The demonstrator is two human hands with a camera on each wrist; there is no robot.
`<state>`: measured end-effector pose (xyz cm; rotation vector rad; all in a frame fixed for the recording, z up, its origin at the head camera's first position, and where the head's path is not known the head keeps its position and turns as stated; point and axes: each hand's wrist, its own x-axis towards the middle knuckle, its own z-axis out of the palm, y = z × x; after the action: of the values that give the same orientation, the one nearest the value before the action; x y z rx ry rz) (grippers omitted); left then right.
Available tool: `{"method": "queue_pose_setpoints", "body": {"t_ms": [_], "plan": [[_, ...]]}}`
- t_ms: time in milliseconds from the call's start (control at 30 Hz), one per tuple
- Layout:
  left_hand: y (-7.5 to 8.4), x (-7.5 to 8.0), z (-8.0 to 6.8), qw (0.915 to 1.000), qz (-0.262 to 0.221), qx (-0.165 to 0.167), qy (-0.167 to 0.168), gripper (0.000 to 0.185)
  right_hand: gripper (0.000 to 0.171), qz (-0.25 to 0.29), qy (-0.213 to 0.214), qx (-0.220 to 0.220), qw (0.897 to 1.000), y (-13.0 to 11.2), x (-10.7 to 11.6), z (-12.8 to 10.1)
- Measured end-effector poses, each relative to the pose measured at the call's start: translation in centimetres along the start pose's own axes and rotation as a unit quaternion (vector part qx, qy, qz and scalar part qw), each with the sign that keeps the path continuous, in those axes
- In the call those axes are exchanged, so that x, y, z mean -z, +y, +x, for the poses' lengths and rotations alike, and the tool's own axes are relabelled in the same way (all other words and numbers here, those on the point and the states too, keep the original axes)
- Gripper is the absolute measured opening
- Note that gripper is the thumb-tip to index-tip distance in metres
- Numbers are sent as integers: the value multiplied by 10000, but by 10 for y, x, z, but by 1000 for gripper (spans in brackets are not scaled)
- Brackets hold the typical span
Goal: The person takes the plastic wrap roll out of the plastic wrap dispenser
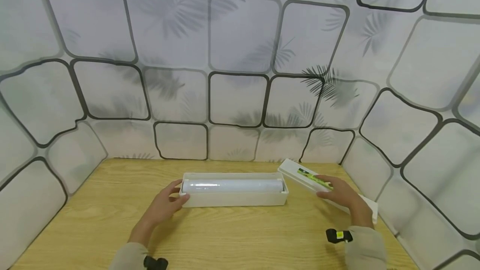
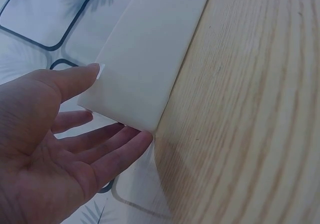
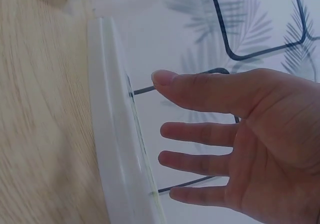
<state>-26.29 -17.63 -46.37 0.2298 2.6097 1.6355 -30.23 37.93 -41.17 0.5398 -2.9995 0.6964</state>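
A long white open box (image 1: 234,200) lies across the middle of the wooden table (image 1: 93,220), with a roll of clear film (image 1: 232,185) inside it. My left hand (image 1: 173,197) is at the box's left end. In the left wrist view the thumb (image 2: 75,79) touches the box (image 2: 150,59) and the straight fingers reach under its corner. The box's white lid (image 1: 300,174), with a green label, lies at an angle on the right. My right hand (image 1: 331,191) is spread flat over it. In the right wrist view the straight fingers (image 3: 200,134) are beside the lid (image 3: 112,134); contact is unclear.
Patterned wall panels (image 1: 240,103) with dark outlines and leaf prints close the table in at the back and on both sides. The lid's far end is near the right panel. Bare wood lies in front of the box and to its left.
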Motion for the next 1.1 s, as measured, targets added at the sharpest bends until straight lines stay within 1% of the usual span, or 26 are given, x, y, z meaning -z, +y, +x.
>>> {"method": "queue_pose_setpoints", "body": {"t_ms": [133,233,367,467,667,733,900,1033,1100], "plan": [[0,0,0,10000,0,-10,13,68,63,170,-11,209,9996,-2,-5,4],[1,0,0,10000,-5,-9,17,68,62,351,-101,265,9990,-5,-8,9],[1,0,0,10000,4,-56,-11,69,63,474,-233,365,9979,-12,-10,12],[0,-1,1,10000,28,-54,-22,69,64,547,-243,453,9972,-16,-11,12],[-1,-2,3,10000,48,17,43,68,67,589,-174,643,9960,-25,-13,13],[-1,-2,3,10000,67,-31,-2,68,65,576,-145,694,9958,-28,-13,14],[0,-2,0,10000,35,-26,-19,69,61,579,-164,832,9947,-39,-14,17],[0,0,-1,10000,26,-28,15,69,62,551,-130,939,9940,-49,-15,20],[0,0,-1,10000,28,-19,31,70,60,509,-86,938,9942,-54,-16,21]]}}
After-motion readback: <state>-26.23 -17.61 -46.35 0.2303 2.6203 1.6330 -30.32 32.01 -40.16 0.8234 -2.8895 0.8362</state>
